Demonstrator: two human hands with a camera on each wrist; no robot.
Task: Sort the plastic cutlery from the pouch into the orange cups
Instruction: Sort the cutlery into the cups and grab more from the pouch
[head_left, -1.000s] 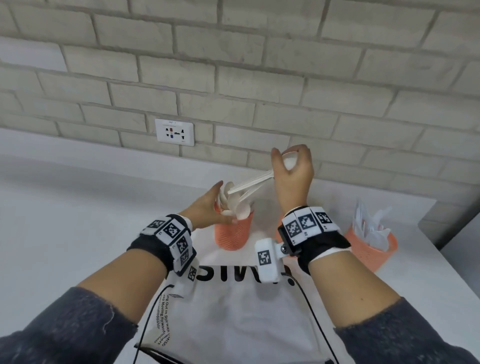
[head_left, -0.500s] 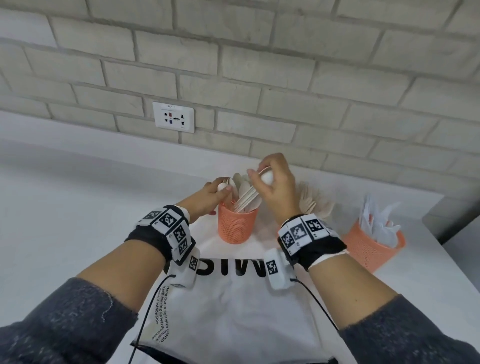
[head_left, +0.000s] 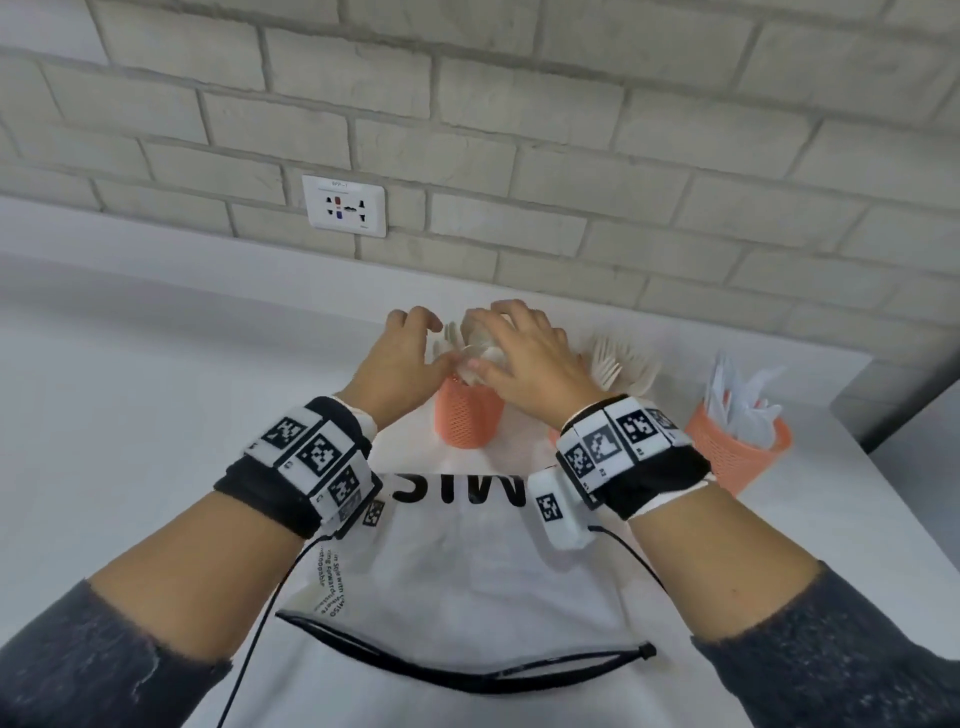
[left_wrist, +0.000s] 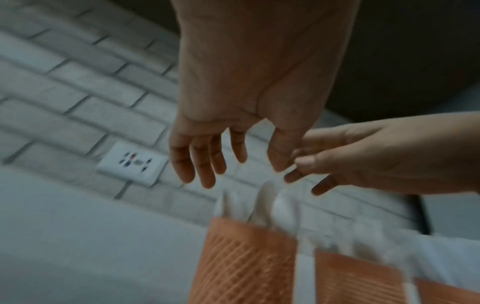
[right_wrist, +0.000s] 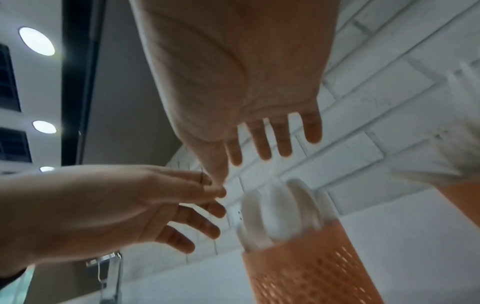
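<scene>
White spoons (head_left: 480, 353) stand in the orange cup (head_left: 467, 415); left hand (head_left: 400, 364) and right hand (head_left: 530, 358) hover above, fingers spread, gripping nothing.

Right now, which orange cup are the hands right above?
The leftmost orange cup, holding spoons. Both hands hover over it; the fork cup and the far right cup stand off to the side.

head view downward, wrist views upward, close

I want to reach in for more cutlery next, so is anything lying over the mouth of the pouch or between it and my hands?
Nothing visible covers the pouch mouth near you. Both hands, left hand and right hand, are open over the spoon cup beyond the pouch, with only bare pouch between.
</scene>
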